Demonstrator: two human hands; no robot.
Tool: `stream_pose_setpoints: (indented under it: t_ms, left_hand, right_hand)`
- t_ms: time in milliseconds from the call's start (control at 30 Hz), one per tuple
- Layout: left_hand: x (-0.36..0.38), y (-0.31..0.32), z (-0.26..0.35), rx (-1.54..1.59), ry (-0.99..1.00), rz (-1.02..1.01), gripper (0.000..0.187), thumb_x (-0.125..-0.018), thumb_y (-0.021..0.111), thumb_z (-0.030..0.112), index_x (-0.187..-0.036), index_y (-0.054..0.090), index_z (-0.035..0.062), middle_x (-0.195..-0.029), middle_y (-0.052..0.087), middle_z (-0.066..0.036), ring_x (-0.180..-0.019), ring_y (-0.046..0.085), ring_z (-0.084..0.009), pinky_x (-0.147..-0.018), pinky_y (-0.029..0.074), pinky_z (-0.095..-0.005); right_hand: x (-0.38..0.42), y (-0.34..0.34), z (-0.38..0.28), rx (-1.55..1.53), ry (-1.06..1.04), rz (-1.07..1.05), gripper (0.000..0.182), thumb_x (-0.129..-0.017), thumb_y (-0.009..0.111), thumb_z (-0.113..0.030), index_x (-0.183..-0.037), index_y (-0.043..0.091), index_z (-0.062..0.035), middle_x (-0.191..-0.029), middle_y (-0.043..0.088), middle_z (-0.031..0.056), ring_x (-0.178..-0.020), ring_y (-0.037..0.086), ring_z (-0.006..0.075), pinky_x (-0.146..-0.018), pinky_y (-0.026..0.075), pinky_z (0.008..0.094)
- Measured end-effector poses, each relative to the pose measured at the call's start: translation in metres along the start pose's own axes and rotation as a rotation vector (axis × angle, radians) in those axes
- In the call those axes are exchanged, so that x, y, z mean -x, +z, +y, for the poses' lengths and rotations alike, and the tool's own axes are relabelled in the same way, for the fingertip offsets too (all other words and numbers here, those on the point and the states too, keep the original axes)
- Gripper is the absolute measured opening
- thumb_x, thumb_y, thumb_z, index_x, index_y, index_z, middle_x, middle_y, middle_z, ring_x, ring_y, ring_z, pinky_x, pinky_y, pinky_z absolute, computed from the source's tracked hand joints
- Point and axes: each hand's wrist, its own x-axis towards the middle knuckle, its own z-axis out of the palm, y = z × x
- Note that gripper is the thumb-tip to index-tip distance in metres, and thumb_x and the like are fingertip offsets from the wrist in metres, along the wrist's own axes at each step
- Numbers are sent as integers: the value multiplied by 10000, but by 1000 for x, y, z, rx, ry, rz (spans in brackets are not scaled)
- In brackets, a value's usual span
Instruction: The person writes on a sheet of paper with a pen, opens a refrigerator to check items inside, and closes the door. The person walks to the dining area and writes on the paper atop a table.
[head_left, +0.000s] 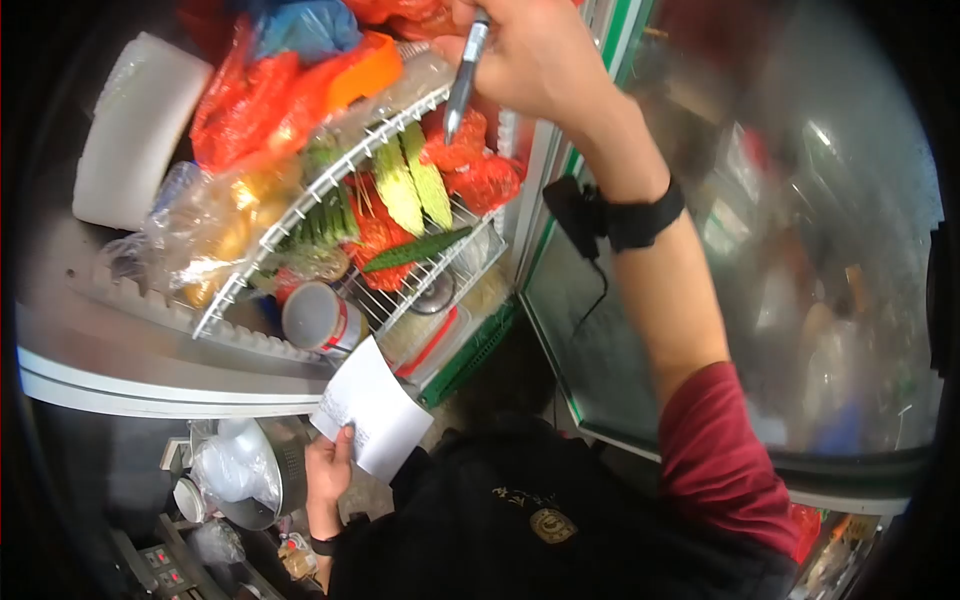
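Observation:
My right hand is raised at the top, closed around a dark pen whose tip points down. It is beside red plastic bags in an opened refrigerator. Low on the left, my left hand pinches a white sheet of paper with handwriting, thumb on top. Below the pen, pale green bitter melons lie on a wire shelf with a long dark green vegetable. A round tub stands just above the paper.
The fridge's glass door stands open at right. Bags of produce and a white foam block rest on the upper rack. A green crate is at the fridge bottom. A metal bowl sits lower left.

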Motion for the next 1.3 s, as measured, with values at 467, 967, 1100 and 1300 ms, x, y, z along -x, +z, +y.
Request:
stream_pose_setpoints:
  t_ms: [467, 967, 1100, 1300]
  left_hand:
    - [25, 1, 7, -33, 41, 74, 312, -977, 593, 248, -943, 666, -53, -754, 681, -168, -665, 625, -189, -649, 482, -346]
    - [61, 10, -23, 28, -91, 202, 423, -968, 616, 254, -718, 558, -82, -553, 488, -61, -596, 411, -96, -522, 377, -330]
    - [56, 7, -16, -16, -105, 159, 419, -970, 613, 251, -726, 567, -87, -552, 503, -81, -595, 414, -99, -524, 379, -339]
    - [41, 17, -4, 44, 68, 220, 375, -969, 612, 252, -817, 623, -90, -620, 605, -141, -630, 492, -100, -574, 439, -341]
  right_hand:
    - [188, 188, 84, -245, 468, -108, 278, -768, 724, -155, -981, 559, -86, -829, 681, 151, -839, 667, 373, -726, 521, 470]
    - [118, 297, 40, -44, 164, -39, 338, -732, 601, -60, -1056, 542, 14, -1135, 631, 280, -1279, 453, 458, -1150, 256, 515]
    - [131, 302, 39, -155, 168, -33, 315, -757, 581, -48, -1063, 536, 9, -1228, 598, 289, -1348, 334, 521, -1129, 281, 537]
    - [129, 246, 64, -123, 231, 165, 262, -680, 646, -9, -919, 556, -64, -1137, 633, 192, -1117, 537, 418, -979, 414, 466]
